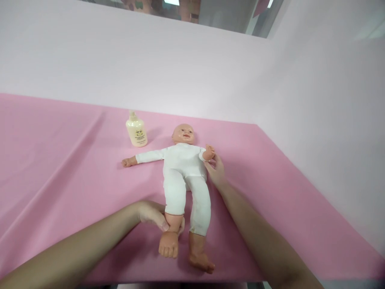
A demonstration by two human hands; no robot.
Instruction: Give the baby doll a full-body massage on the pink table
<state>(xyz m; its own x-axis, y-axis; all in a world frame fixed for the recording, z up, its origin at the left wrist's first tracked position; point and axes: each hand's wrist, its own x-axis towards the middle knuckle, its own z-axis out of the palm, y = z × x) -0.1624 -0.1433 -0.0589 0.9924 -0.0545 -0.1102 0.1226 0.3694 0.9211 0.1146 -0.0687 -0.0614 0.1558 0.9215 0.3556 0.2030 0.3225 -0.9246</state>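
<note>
A baby doll (184, 160) with a white cloth body lies face up on the pink cover, its head toward the wall. My left hand (155, 214) is wrapped around its lower leg just above the foot, some fingers hidden behind the leg. At the other side, my right hand (217, 170) grips the doll's raised forearm near the wrist, the fingers partly hidden behind it. The doll's other arm (150, 155) stretches out to the left, and its other foot (200, 253) rests free near the front edge.
A pale yellow pump bottle (137, 130) stands upright to the left of the doll's head. The pink cover (75, 172) has long creases on the left. White walls (135, 64) border the table behind and to the right, with a window (222, 16) at the top.
</note>
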